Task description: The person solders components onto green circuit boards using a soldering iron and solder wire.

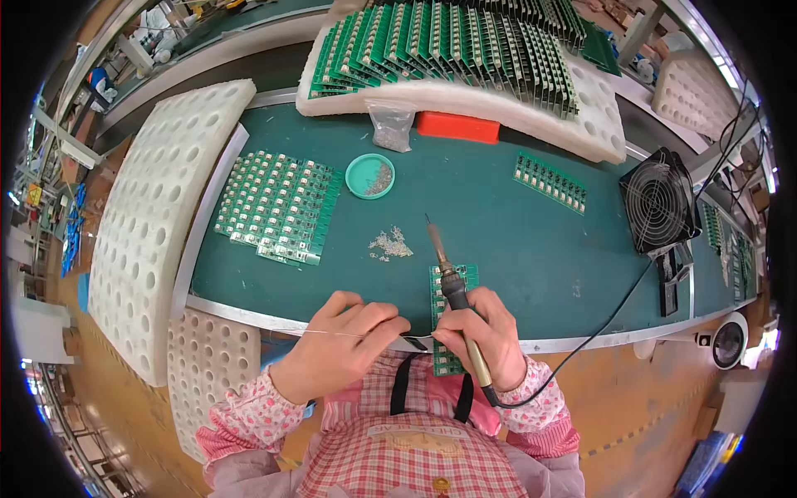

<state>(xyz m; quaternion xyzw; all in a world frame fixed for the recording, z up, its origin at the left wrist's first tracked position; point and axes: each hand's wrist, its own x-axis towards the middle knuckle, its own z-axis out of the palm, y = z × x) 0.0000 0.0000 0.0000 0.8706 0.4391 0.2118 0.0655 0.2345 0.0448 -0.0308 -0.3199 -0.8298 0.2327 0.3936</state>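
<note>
My left hand (344, 344) is closed in a pinch on a thin silvery wire (320, 333), which looks like solder, at the table's front edge. My right hand (491, 336) is wrapped round a soldering iron (454, 290). The iron's tip points up and away, over the table and off any board. Beneath the iron lies a narrow green circuit board (440, 307) with a row of white parts, its near end jutting past the table edge. The right fingers cover part of this board, and I cannot tell whether they grip it.
Loose small parts (390, 244) lie beside a round green dish (369, 176). Boards (278, 203) are grouped at left; another board (550, 183) lies at right. White foam (357, 100) holds upright boards behind a red block (458, 127) and clear bag (390, 124). A black fan (658, 202) stands right.
</note>
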